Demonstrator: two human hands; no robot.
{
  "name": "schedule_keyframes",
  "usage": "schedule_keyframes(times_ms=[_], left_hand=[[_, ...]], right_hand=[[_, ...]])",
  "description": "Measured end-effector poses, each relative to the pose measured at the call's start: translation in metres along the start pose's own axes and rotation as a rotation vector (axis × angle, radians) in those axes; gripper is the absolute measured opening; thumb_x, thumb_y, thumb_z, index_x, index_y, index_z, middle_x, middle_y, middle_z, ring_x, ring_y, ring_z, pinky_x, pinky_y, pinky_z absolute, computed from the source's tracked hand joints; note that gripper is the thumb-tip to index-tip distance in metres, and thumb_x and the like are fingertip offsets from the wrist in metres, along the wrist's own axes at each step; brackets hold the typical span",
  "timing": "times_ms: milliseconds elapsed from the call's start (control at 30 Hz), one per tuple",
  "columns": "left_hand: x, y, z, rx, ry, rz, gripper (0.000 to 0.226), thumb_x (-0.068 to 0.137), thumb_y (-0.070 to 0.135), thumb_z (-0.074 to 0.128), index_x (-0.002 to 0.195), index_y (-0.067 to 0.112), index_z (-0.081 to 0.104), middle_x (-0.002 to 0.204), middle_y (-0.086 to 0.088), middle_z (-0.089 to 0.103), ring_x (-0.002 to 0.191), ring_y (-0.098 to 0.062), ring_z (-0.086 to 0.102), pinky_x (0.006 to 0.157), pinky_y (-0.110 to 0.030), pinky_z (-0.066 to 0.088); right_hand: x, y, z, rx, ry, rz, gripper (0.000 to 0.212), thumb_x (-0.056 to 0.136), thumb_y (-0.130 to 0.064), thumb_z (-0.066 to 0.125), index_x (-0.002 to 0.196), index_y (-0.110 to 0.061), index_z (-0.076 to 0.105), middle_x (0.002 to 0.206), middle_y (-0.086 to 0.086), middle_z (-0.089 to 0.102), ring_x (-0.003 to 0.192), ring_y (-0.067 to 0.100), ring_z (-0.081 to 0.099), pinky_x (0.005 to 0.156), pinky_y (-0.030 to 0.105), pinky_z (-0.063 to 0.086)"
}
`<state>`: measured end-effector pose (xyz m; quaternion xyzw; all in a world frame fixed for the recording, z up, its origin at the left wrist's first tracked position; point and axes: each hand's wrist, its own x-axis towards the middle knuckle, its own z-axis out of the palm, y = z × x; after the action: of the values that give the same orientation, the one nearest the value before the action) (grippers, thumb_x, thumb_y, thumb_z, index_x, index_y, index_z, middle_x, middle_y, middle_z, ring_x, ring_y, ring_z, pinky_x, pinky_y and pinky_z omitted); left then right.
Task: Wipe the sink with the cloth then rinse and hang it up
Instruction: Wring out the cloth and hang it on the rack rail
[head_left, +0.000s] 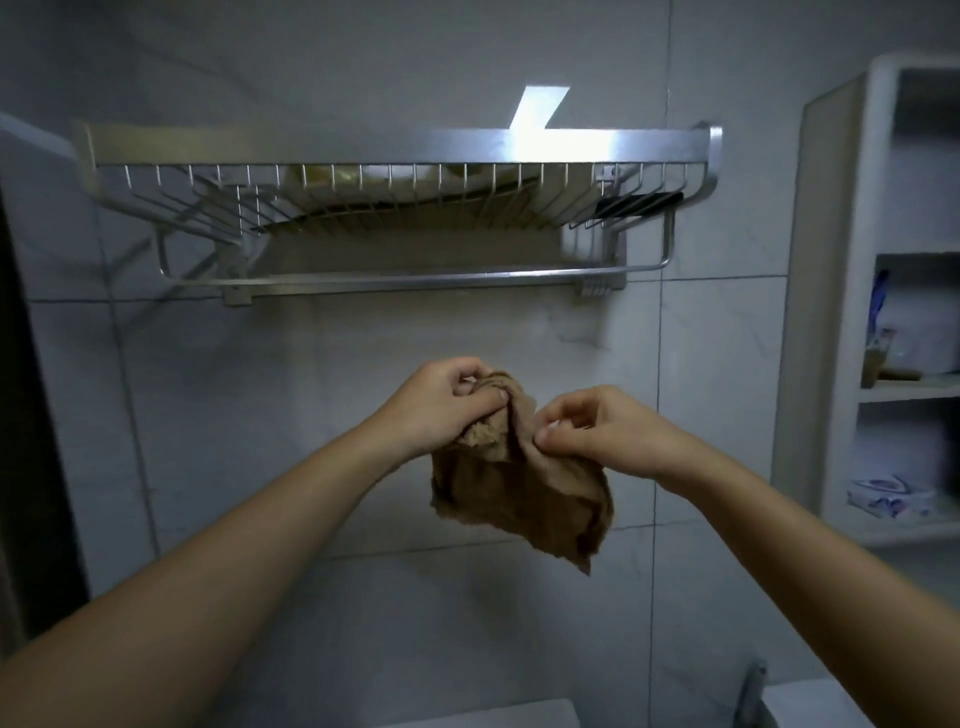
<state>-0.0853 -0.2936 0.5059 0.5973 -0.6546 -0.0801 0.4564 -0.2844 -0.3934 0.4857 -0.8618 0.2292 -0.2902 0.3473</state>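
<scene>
Now onto the hanging step, seemingly. Holding the crumpled brown cloth in mid-air, well below the rail of the wall rack. Pinching its top folds with left hand and right hand, grip tight on both. Next, likely: spread it out, lift, drape over the rail.

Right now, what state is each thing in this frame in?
cloth: bunched, hanging in the air from both hands, not yet hung
left hand: pinches the cloth's top
right hand: pinches the cloth's edge
wall rack: mounted above the hands, basket holds items
towel rail: under the basket, cloth apart from it
shelf unit: holds packets
</scene>
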Motion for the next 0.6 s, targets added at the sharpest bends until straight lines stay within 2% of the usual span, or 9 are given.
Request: schedule_keyframes(times_ms=[33, 100, 133, 200, 267, 333, 400, 500, 600], left_hand=[[0.009, 0.009, -0.006, 0.165, 0.021, 0.080, 0.014, 0.094, 0.025, 0.068, 0.081, 0.021, 0.063, 0.060, 0.013, 0.065, 0.060, 0.004, 0.058, 0.058, -0.019, 0.043], [0.021, 0.028, -0.024, 0.531, 0.086, 0.204, 0.030, 0.090, 0.043, 0.069, 0.074, 0.021, 0.057, 0.064, 0.007, 0.058, 0.065, -0.006, 0.055, 0.062, -0.033, 0.042], [0.023, 0.039, -0.036, 0.597, 0.082, 0.212, 0.037, 0.087, 0.051, 0.069, 0.073, 0.020, 0.056, 0.065, 0.006, 0.055, 0.066, -0.011, 0.053, 0.062, -0.036, 0.040], [0.027, 0.057, -0.060, 0.531, 0.000, 0.172, 0.043, 0.080, 0.059, 0.073, 0.072, 0.019, 0.058, 0.066, 0.006, 0.053, 0.064, -0.012, 0.051, 0.060, -0.034, 0.037], [0.031, 0.073, -0.077, 0.511, -0.054, 0.159, 0.042, 0.074, 0.058, 0.078, 0.079, 0.019, 0.063, 0.070, 0.006, 0.056, 0.067, -0.011, 0.052, 0.061, -0.031, 0.038], [0.041, 0.082, -0.090, 0.550, -0.059, 0.163, 0.037, 0.075, 0.048, 0.083, 0.092, 0.019, 0.067, 0.079, 0.005, 0.062, 0.071, -0.009, 0.055, 0.064, -0.030, 0.042], [0.051, 0.084, -0.101, 0.489, -0.069, 0.119, 0.028, 0.078, 0.033, 0.084, 0.099, 0.020, 0.070, 0.088, 0.000, 0.070, 0.076, -0.010, 0.061, 0.071, -0.028, 0.048], [0.065, 0.077, -0.107, 0.450, 0.027, 0.106, 0.014, 0.083, 0.022, 0.080, 0.092, 0.025, 0.070, 0.087, 0.003, 0.071, 0.078, -0.008, 0.064, 0.073, -0.026, 0.048], [0.077, 0.063, -0.093, 0.554, 0.264, 0.072, 0.013, 0.090, 0.019, 0.069, 0.099, 0.027, 0.073, 0.095, 0.007, 0.069, 0.091, -0.015, 0.064, 0.078, -0.031, 0.050]], right_hand=[[0.005, -0.009, -0.004, -0.026, 0.047, -0.038, 0.016, 0.090, -0.032, 0.071, 0.095, -0.017, 0.075, 0.075, 0.001, 0.070, 0.071, 0.019, 0.069, 0.060, 0.026, 0.056], [0.011, -0.024, -0.022, -0.062, 0.145, -0.098, 0.021, 0.094, -0.031, 0.066, 0.088, -0.011, 0.071, 0.071, 0.002, 0.063, 0.060, 0.020, 0.059, 0.047, 0.026, 0.047], [0.012, -0.032, -0.034, -0.081, 0.190, -0.126, 0.022, 0.096, -0.032, 0.064, 0.088, -0.012, 0.069, 0.072, 0.002, 0.062, 0.059, 0.018, 0.055, 0.045, 0.026, 0.044], [0.015, -0.047, -0.057, -0.114, 0.284, -0.202, 0.020, 0.098, -0.030, 0.061, 0.092, -0.012, 0.067, 0.077, 0.002, 0.061, 0.060, 0.015, 0.054, 0.045, 0.024, 0.043], [0.023, -0.058, -0.073, -0.180, 0.395, -0.280, 0.015, 0.098, -0.028, 0.061, 0.094, -0.014, 0.066, 0.083, -0.002, 0.064, 0.069, 0.013, 0.060, 0.051, 0.021, 0.046], [0.034, -0.066, -0.081, -0.287, 0.532, -0.347, 0.010, 0.097, -0.028, 0.061, 0.095, -0.019, 0.065, 0.088, -0.003, 0.067, 0.080, 0.015, 0.065, 0.061, 0.028, 0.053], [0.043, -0.070, -0.088, -0.392, 0.652, -0.385, 0.006, 0.097, -0.026, 0.061, 0.097, -0.021, 0.064, 0.089, -0.005, 0.066, 0.080, 0.011, 0.062, 0.064, 0.026, 0.051], [0.057, -0.065, -0.091, -0.492, 0.736, -0.411, 0.005, 0.097, -0.026, 0.062, 0.100, -0.022, 0.063, 0.090, -0.010, 0.061, 0.078, 0.002, 0.055, 0.066, 0.018, 0.044], [0.074, -0.057, -0.088, -0.576, 0.773, -0.427, 0.006, 0.097, -0.027, 0.061, 0.101, -0.022, 0.063, 0.095, -0.010, 0.061, 0.082, 0.006, 0.055, 0.072, 0.023, 0.047]])
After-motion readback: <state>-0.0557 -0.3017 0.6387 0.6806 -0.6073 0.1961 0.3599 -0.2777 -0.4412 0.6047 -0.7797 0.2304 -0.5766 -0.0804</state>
